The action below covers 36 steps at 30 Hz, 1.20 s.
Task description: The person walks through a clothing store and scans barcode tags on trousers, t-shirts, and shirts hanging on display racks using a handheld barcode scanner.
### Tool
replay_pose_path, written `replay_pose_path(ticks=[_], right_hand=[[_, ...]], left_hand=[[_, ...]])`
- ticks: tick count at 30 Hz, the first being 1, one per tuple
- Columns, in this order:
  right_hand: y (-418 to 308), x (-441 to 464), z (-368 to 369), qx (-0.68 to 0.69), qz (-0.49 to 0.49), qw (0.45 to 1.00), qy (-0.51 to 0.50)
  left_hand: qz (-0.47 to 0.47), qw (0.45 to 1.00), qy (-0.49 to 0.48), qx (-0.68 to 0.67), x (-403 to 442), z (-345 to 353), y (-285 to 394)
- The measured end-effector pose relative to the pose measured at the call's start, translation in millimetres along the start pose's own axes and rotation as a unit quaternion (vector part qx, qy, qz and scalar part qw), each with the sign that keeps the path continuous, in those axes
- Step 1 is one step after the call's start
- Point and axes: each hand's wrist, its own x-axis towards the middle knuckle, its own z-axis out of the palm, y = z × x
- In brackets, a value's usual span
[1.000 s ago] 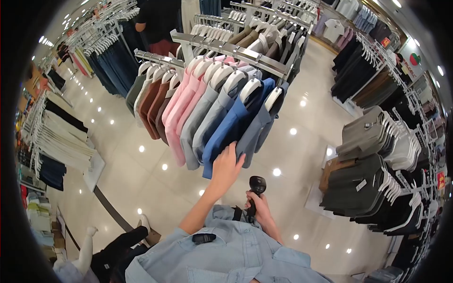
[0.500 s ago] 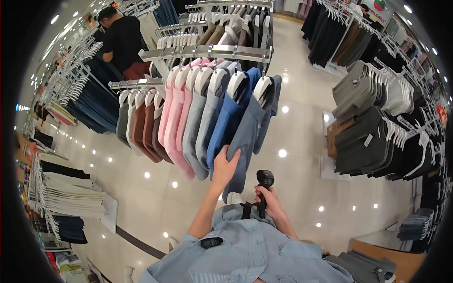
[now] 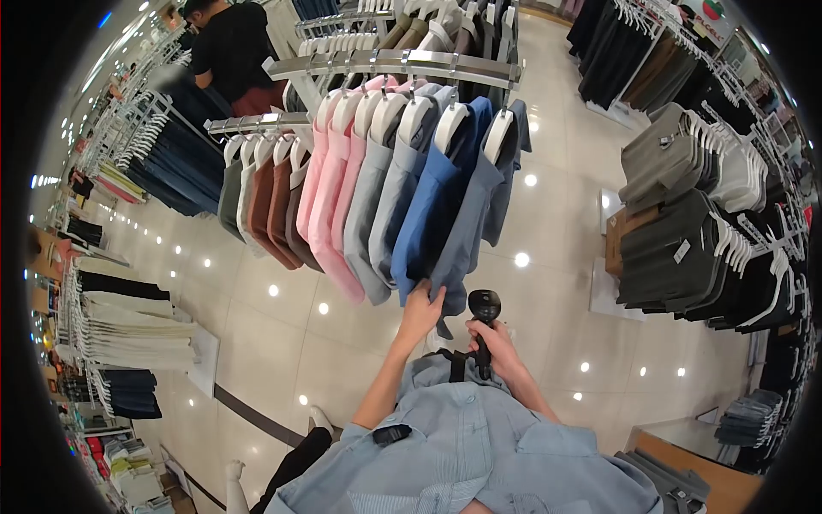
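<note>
My left hand (image 3: 418, 313) is closed on the lower part of the grey-blue shirt (image 3: 469, 214), the front one on the rail. Its fingers also lie against the sleeve end of the bright blue shirt (image 3: 425, 206) beside it; whether they grip that one too, I cannot tell. In my right hand (image 3: 497, 344) is a black handheld barcode scanner (image 3: 485, 307), held upright by its handle in front of my body, just right of the hanging shirts. Both shirts hang on white hangers.
Pink shirts (image 3: 323, 206) and grey shirts (image 3: 366, 214) share the metal rail (image 3: 385, 63). Brown garments (image 3: 264, 206) hang on a lower bar at left. A person in black (image 3: 233, 56) stands behind. Dark garments (image 3: 668, 248) hang at right; a mannequin hand (image 3: 234, 473) is lower left.
My left hand has slid to a lower spot on the grey-blue shirt, whose bottom edge is now pulled up and bunched. The view has shifted slightly; the scanner stays in my right hand.
</note>
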Motion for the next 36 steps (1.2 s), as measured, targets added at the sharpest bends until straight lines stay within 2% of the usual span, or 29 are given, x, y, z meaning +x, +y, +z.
replay_pose_path(ticks=[1, 3, 6, 8, 10, 12, 14, 15, 18, 20, 23, 25, 26, 29, 31, 33, 35, 36], right_hand=[[-1, 3, -2, 0.001, -0.003, 1.0, 0.0], [-2, 6, -8, -0.016, 0.003, 1.0, 0.006], [-11, 5, -14, -0.037, -0.012, 0.999, 0.029], [-9, 11, -29, -0.049, -0.03, 0.998, 0.014], [-17, 8, -36, -0.059, -0.032, 0.998, 0.016], [-17, 12, -47, -0.054, -0.03, 0.998, 0.011], [-15, 17, -57, -0.064, -0.026, 0.997, 0.024], [-14, 19, -62, -0.063, -0.031, 0.997, 0.026], [-6, 26, -75, -0.064, -0.029, 0.997, 0.021], [-4, 30, -80, -0.117, -0.046, 0.992, -0.005], [-7, 30, -79, -0.178, -0.009, 0.983, -0.034], [-10, 28, -74, -0.13, -0.015, 0.99, -0.043], [-14, 26, -71, -0.082, -0.022, 0.995, -0.051], [-35, 24, -68, -0.129, -0.021, 0.989, -0.075], [-33, 32, -70, -0.159, -0.031, 0.983, -0.084], [-27, 40, -70, -0.188, -0.039, 0.977, -0.09], [-22, 46, -69, -0.19, -0.039, 0.98, -0.051], [-24, 46, -67, -0.188, -0.041, 0.98, -0.051]], left_hand=[[0.003, 1.0, 0.0, 0.0, 1, 3, -4], [-0.103, 0.993, -0.062, -0.014, 3, 0, 15], [-0.14, 0.985, -0.104, -0.004, 2, 32, -37], [-0.168, 0.974, -0.138, 0.066, -10, 46, -41], [-0.124, 0.97, -0.19, 0.087, -27, 71, -84], [-0.162, 0.939, -0.303, 0.026, -38, 69, -66], [-0.223, 0.926, -0.289, -0.092, -49, 67, -36], [-0.268, 0.896, -0.33, -0.126, -45, 65, -22], [-0.244, 0.904, -0.333, -0.11, -36, 66, -5], [-0.23, 0.908, -0.327, -0.124, -29, 60, 9], [-0.271, 0.907, -0.311, -0.083, -18, 54, 26], [-0.169, 0.936, -0.304, -0.062, -14, 48, 37], [-0.169, 0.936, -0.302, -0.06, -13, 44, 41], [-0.205, 0.926, -0.305, -0.085, -10, 35, 47], [-0.257, 0.902, -0.284, -0.198, -13, 30, 41], [-0.258, 0.898, -0.274, -0.229, -15, 24, 37], [-0.26, 0.891, -0.264, -0.263, -22, 21, 26], [-0.278, 0.847, -0.235, -0.388, -26, 22, 9]])
